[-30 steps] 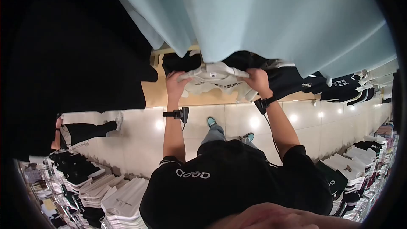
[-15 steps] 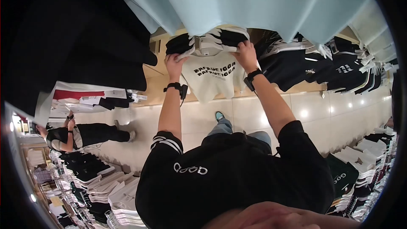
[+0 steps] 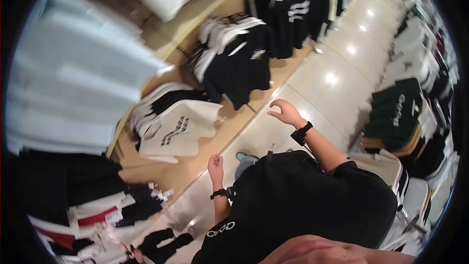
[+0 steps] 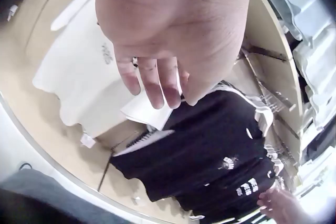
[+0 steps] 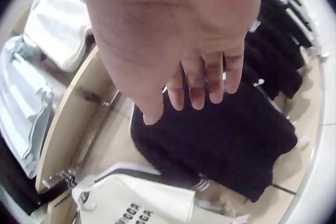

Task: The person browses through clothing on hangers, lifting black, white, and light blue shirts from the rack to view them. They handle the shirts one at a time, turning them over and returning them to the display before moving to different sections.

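Observation:
My left hand (image 3: 216, 168) hangs in front of the wooden display, its fingers loosely bent around nothing. Farther to the right, my right hand (image 3: 287, 112) is held up over the floor, thumb apart from relaxed fingers, also holding nothing. A cream T-shirt (image 3: 198, 117) with dark lettering hangs at the front of a row on the display, apart from both hands. Beyond it hangs a black T-shirt (image 3: 239, 68), which lies behind the right hand (image 5: 173, 40) in the right wrist view. The left wrist view shows the left palm (image 4: 173, 19) in front of white and black shirts.
Light blue garments (image 3: 73, 78) hang on the upper left. More black shirts (image 3: 298, 14) line the display farther along. Across the tiled floor (image 3: 332, 78) stands another rack with a dark green shirt (image 3: 395, 117). Another person's dark-clothed legs (image 3: 163, 244) show at the lower left.
Both hands gripped the cream T-shirt at its shoulders, drew it out into view, then let go. It now hangs in its row. The view has swung right along the display.

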Tool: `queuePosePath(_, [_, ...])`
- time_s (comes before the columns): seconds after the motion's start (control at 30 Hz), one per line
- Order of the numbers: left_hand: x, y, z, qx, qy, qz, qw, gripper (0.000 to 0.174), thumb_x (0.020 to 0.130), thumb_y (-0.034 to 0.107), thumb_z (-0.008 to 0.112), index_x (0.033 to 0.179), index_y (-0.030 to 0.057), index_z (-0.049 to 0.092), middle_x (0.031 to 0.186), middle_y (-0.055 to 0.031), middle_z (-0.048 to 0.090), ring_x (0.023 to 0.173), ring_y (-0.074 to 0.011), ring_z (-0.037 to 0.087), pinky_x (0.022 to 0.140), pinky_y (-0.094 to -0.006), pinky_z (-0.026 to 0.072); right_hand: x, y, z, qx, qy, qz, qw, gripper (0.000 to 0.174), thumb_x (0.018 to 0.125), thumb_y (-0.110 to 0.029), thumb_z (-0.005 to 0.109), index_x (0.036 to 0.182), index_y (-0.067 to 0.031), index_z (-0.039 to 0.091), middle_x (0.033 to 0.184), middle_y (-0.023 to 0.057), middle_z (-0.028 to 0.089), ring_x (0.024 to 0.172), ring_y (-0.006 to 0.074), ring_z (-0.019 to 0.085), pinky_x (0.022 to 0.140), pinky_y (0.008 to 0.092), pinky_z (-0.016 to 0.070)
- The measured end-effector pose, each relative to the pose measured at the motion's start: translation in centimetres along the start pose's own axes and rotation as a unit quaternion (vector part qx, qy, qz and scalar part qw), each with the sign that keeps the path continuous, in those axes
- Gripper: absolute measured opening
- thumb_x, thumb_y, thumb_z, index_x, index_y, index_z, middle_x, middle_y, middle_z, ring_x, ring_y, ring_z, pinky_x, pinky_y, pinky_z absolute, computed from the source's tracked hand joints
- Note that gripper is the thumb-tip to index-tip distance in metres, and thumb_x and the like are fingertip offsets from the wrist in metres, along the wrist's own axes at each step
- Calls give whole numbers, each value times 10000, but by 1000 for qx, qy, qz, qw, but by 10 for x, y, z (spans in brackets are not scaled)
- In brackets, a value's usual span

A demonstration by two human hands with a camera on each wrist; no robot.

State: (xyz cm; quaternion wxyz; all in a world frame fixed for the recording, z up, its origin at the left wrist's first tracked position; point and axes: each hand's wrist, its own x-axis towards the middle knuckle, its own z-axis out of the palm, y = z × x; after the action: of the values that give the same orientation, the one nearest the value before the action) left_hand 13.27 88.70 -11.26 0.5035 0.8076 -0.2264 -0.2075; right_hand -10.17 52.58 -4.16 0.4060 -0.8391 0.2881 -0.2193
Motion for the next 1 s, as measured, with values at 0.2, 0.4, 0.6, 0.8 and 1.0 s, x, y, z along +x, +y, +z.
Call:
queuePosePath(0.2, [74, 124, 121, -63, -169, 57, 982, 146, 968, 100, 671, 1070, 1, 642, 967, -34, 667, 888, -103, 613, 820, -250, 499, -75, 81, -85, 40, 146, 131, 980, 215, 894, -257, 725, 923, -44, 709, 1050, 139, 702, 1029, 332, 646, 877, 409, 513])
queuePosePath(0.4, [131, 222, 260, 48, -250, 153, 955, 172, 914, 141, 727, 1004, 9, 663, 859, -39, 684, 792, -101, 621, 740, -259, 503, -135, 148, -136, 22, 310, 235, 921, 200, 879, -257, 749, 957, -75, 720, 1157, 136, 692, 1093, 315, 636, 789, 404, 544])
queuePosePath(0.6, [177, 241, 399, 97, -283, 162, 940, 192, 886, 185, 737, 987, 34, 675, 787, -47, 680, 720, -143, 639, 696, -300, 512, -185, 205, -197, 1, 358, 346, 867, 215, 884, -259, 742, 962, -60, 719, 1177, 136, 683, 1124, 312, 623, 811, 379, 534])
queuePosePath(0.8, [240, 271, 554, 26, -360, 162, 918, 197, 906, 193, 719, 1003, 29, 674, 836, -61, 698, 787, -155, 656, 733, -300, 517, -175, 245, -273, 20, 322, 453, 831, 257, 901, -258, 733, 1028, -35, 715, 1003, 124, 729, 959, 236, 686, 834, 345, 523])
queuePosePath(1.0, [294, 366, 644, -7, -355, 199, 913, 169, 916, 169, 700, 993, 21, 671, 861, -81, 704, 805, -174, 666, 738, -311, 520, -80, 281, -376, 16, 312, 426, 849, 263, 923, -239, 717, 1017, 6, 704, 935, 97, 731, 894, 179, 687, 813, 311, 527])
